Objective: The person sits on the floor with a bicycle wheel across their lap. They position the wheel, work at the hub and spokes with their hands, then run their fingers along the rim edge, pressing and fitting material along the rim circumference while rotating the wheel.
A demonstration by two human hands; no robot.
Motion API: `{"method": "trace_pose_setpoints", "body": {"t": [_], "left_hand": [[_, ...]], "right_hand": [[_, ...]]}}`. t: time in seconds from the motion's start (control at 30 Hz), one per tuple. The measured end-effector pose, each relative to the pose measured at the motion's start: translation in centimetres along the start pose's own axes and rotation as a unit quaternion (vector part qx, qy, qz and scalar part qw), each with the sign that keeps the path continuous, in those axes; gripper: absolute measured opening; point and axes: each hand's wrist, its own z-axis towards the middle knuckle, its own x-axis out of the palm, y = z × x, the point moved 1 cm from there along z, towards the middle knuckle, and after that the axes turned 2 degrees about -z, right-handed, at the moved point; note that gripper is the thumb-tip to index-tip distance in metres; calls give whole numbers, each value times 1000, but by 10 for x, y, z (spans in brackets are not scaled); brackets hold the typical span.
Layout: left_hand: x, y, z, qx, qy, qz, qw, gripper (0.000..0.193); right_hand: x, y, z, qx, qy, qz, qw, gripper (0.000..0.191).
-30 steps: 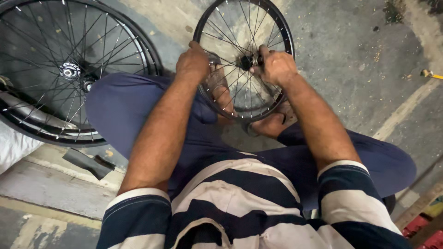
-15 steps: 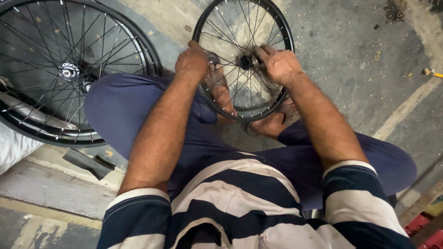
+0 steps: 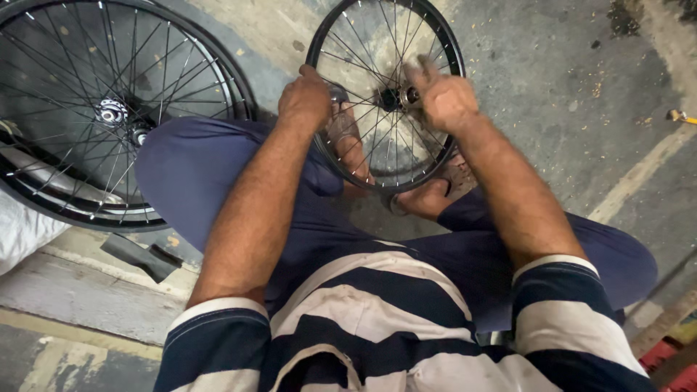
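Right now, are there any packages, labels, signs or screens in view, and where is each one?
None that can be told. Only a white bag-like bundle at the left edge, below the large black wheel; no label shows on it.

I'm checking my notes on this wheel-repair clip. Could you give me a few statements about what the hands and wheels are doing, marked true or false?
1. The left hand grips the rim of the small wheel. True.
2. The right hand rests on the person's knee. False: it is at the small wheel's hub.
3. A larger wheel lies on the floor to the person's left. True.
4. The small wheel has a tyre fitted. False: the rim looks bare.
5. The person's feet are by the small wheel. True.
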Motion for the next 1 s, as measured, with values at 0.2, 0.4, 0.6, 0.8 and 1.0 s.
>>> {"method": "trace_pose_setpoints", "body": {"t": [0.2, 0.4, 0.6, 0.8, 1.0], "left_hand": [[16, 12, 14, 64, -31, 36, 997, 53], [15, 7, 9, 70, 5, 64, 995, 82], [2, 2, 2, 34, 4, 37, 999, 70], [-6, -24, -5, 198, -179, -98, 959, 52], [-16, -47, -24, 25, 274, -592, 757, 57]], "right_hand": [[11, -11, 7, 38, 53, 28, 998, 112], [30, -20, 9, 47, -51, 97, 993, 74], [21, -10, 10, 22, 7, 40, 999, 81], [-10, 15, -19, 115, -162, 197, 960, 66], [-23, 49, -28, -55, -245, 502, 828, 49]]}}
